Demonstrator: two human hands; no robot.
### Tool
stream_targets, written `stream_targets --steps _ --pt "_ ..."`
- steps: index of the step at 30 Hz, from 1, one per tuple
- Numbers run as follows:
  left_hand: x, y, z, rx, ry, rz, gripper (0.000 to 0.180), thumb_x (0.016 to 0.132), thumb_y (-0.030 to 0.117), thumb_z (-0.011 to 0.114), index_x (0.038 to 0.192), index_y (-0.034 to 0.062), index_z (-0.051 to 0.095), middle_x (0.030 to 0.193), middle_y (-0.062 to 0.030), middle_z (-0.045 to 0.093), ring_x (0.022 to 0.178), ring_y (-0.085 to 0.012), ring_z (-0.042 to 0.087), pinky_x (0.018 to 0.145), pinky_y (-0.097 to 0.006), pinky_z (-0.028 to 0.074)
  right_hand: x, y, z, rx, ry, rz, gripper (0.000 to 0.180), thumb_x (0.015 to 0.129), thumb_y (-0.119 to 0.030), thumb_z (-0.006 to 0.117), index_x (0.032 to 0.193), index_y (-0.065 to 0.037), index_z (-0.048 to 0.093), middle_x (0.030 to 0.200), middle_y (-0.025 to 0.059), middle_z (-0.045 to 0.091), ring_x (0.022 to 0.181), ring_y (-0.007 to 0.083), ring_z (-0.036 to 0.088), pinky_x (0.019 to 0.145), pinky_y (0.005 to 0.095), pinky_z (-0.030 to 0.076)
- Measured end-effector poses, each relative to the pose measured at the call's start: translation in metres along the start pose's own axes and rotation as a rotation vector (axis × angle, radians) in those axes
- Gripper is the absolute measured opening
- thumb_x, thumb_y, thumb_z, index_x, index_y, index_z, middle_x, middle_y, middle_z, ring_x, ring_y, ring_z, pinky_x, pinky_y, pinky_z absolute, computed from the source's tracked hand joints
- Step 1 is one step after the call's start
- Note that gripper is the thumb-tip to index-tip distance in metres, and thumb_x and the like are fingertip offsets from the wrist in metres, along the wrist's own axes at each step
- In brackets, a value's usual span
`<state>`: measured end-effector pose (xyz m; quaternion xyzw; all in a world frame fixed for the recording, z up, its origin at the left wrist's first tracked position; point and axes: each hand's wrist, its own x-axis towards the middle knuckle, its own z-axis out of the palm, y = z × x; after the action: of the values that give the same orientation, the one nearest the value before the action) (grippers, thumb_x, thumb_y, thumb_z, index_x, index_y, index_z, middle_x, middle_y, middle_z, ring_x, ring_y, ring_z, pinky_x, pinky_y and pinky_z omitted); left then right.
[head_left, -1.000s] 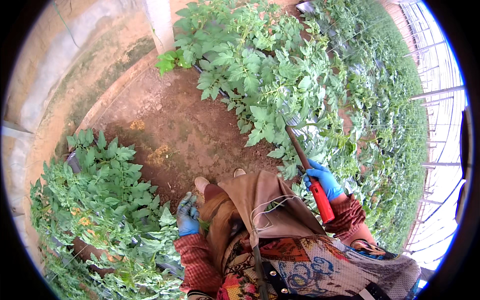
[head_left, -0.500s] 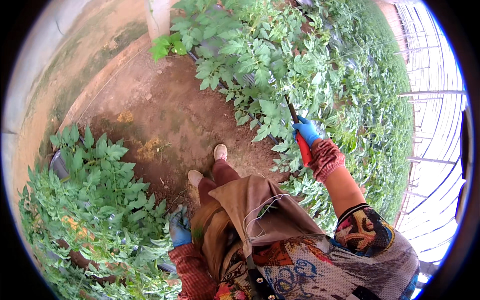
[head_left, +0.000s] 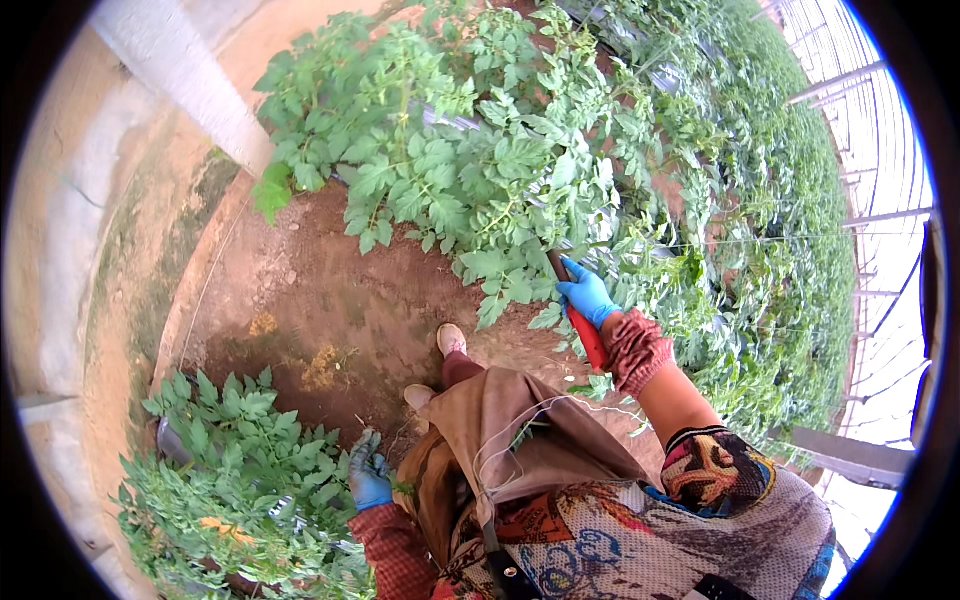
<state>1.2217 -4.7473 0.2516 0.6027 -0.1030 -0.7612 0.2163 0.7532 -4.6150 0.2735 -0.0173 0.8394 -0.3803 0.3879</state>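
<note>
Red-handled tool (head_left: 588,338) clamped in gloved right hand (head_left: 586,293), handle running back under the wrist, front end hidden among tomato plant (head_left: 470,170) leaves. Left hand (head_left: 368,478) low beside the nearer plant (head_left: 235,470), fingers loosely curled, holding nothing visible.

Right hand (head_left: 587,295) gripping red-handled tool (head_left: 585,335), leafy plants (head_left: 470,170), soil path (head_left: 330,300)

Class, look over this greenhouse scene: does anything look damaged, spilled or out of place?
Nothing stands out. The right hand grips a red-handled tool at the tall green plants, the left hand hangs beside the lower plants, and the soil path is bare apart from small yellowish patches.
</note>
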Motion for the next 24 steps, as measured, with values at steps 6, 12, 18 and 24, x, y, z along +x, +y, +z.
stream_targets --steps 6,12,18,24 --pt "-0.011 0.004 0.076 0.106 0.002 -0.009 0.028 0.079 0.015 0.057 0.105 0.0079 0.062 0.099 -0.006 0.065 0.05 -0.0053 0.035 0.045 -0.019 0.027 0.022 0.01 -0.035 -0.188 -0.04 -0.042 0.058 0.076 -0.013 0.06 0.131 -0.009 0.045 0.086 0.0135 0.065 0.062 0.0183 0.062 0.059 0.0317 0.051" --pt "-0.022 0.005 0.134 0.164 -0.033 0.031 0.031 0.079 0.017 0.059 0.108 0.0056 0.061 0.097 -0.0068 0.065 0.049 -0.0059 0.036 0.044 -0.019 0.027 0.034 0.002 -0.069 -0.14 -0.102 -0.043 0.058 0.076 -0.016 0.06 0.131 -0.008 0.045 0.094 0.0152 0.065 0.066 0.0193 0.064 0.064 0.0317 0.051" --pt "-0.032 0.006 0.161 0.19 -0.069 0.055 0.033 0.08 0.016 0.057 0.11 0.0035 0.059 0.1 -0.0103 0.063 0.049 -0.0067 0.036 0.044 -0.02 0.029 0.016 -0.006 -0.09 -0.1 -0.193 0.037 0.059 0.076 -0.011 0.059 0.132 -0.005 0.042 0.089 0.0156 0.065 0.06 0.0174 0.062 0.058 0.0309 0.051" --pt "-0.037 0.01 0.167 0.203 -0.096 0.065 0.032 0.082 0.016 0.054 0.112 0.0043 0.059 0.103 -0.0101 0.063 0.051 -0.0068 0.035 0.045 -0.021 0.029 0.012 -0.013 -0.083 0.001 -0.169 0.034 0.06 0.077 -0.01 0.059 0.133 -0.005 0.041 0.085 0.0142 0.065 0.058 0.0171 0.061 0.054 0.031 0.051"
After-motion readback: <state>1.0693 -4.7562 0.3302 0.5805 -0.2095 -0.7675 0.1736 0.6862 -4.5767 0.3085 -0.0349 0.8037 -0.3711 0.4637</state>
